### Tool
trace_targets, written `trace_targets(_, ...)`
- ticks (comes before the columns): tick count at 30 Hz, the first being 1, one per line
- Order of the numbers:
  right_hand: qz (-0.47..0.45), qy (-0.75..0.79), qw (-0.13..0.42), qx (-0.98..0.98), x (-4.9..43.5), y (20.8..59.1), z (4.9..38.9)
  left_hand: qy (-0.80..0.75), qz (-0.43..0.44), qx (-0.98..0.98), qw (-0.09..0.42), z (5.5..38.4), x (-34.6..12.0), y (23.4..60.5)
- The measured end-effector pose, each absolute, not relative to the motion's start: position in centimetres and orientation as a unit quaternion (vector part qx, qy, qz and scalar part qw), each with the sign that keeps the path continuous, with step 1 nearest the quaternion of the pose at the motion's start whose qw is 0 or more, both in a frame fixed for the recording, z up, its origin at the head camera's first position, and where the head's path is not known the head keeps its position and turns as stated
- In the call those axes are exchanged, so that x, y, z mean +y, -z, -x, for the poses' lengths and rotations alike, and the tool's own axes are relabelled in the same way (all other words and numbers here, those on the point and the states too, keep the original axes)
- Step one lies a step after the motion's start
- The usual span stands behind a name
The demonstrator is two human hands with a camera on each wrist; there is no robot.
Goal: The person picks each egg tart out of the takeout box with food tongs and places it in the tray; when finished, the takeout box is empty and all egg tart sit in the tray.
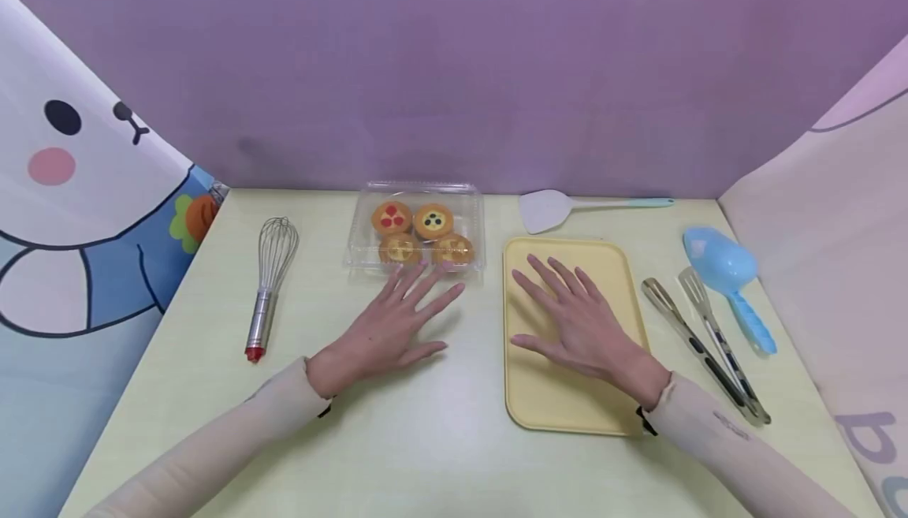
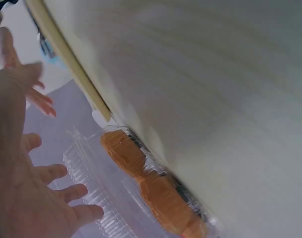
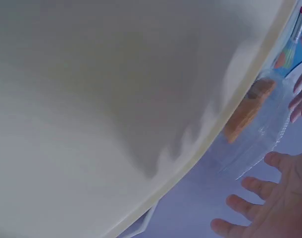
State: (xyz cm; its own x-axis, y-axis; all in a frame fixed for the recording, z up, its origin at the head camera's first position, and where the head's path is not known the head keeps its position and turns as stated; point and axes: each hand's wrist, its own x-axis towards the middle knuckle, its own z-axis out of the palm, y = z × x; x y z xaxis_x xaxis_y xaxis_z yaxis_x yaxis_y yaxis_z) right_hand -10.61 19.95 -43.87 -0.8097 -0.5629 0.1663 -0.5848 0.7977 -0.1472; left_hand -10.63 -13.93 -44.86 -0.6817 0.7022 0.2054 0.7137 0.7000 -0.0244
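Note:
My left hand [image 1: 390, 329] is spread over the table, its fingertips close to the front edge of a clear plastic box [image 1: 470, 214]. Inside the box sit several small round tarts [image 1: 433, 221], two of them with red and dark toppings. Above a yellow tray [image 1: 578, 415] hovers my right hand [image 1: 578, 325], fingers spread and holding nothing. The right wrist view shows a gap between this hand [image 3: 275, 198] and the tray [image 3: 141, 99]. In the left wrist view, the left hand [image 2: 37, 188] is beside the box [image 2: 141, 198], its fingers apart.
A whisk [image 1: 268, 281] with a red end lies at the left. Behind the tray is a white spatula [image 1: 546, 210]. To the right lie metal tongs [image 1: 709, 344] and a blue scoop [image 1: 723, 262]. A purple cloth [image 1: 454, 68] hangs along the table's back edge.

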Motion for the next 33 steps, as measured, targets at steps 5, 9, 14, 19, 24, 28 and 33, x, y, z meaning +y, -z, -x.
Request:
trace_targets(5,-0.335,-0.126,0.069,-0.931,17.8,43.0,11.5,0.123,0.366,-0.915,0.122,10.6,-14.8,44.3)
trace_targets(9,-0.368,-0.128,0.09,-0.916,15.5,42.4,12.5,0.214,0.311,-0.913,0.151,10.6,-16.0,44.0)
trace_targets(14,-0.407,-0.105,0.126,-0.899,12.6,41.9,13.7,0.33,0.191,-0.907,0.176,11.0,-17.5,43.8)
trace_targets(19,-0.431,-0.076,0.18,-0.881,10.1,41.6,14.6,0.409,0.059,-0.899,0.144,11.4,-19.2,43.8)
trace_targets(24,-0.442,-0.038,0.229,-0.867,8.0,41.8,15.4,0.519,-0.035,-0.853,0.041,12.1,-20.6,44.0)
trace_targets(28,-0.452,0.001,0.252,-0.855,6.8,42.1,15.8,0.616,-0.091,-0.782,-0.022,12.5,-21.0,44.0)
trace_targets(33,-0.46,0.036,0.248,-0.852,5.9,42.4,16.0,0.698,-0.125,-0.704,-0.024,13.0,-21.0,44.3)
